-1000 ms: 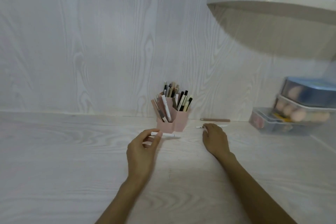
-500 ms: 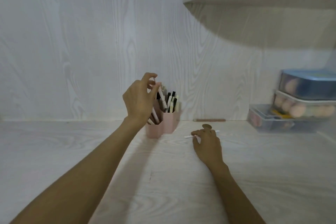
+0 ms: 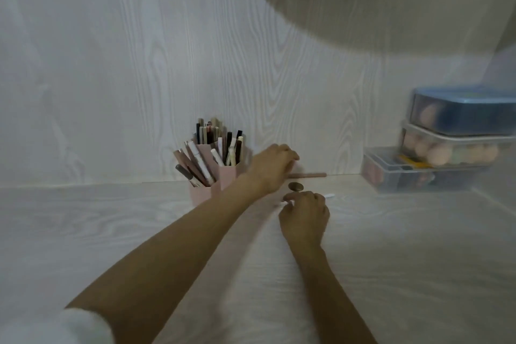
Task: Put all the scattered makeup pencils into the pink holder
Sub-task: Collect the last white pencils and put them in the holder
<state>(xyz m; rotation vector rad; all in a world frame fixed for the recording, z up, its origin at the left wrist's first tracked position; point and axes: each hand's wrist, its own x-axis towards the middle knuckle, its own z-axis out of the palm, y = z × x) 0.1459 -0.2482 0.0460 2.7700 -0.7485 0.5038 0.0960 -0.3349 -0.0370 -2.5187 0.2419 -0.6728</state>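
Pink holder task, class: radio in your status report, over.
Left hand reaching over brown pencil. Right hand pinching white pencil on table. Pink holder nearly full. Nothing blocking.

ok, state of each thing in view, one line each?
pink holder: upright on the desk, full of pencils
brown pencil: lying flat by the wall, left hand reaching over its near end
white pencil: flat on the desk, mostly hidden under right hand; grip unclear
clear boxes: stacked, lids on
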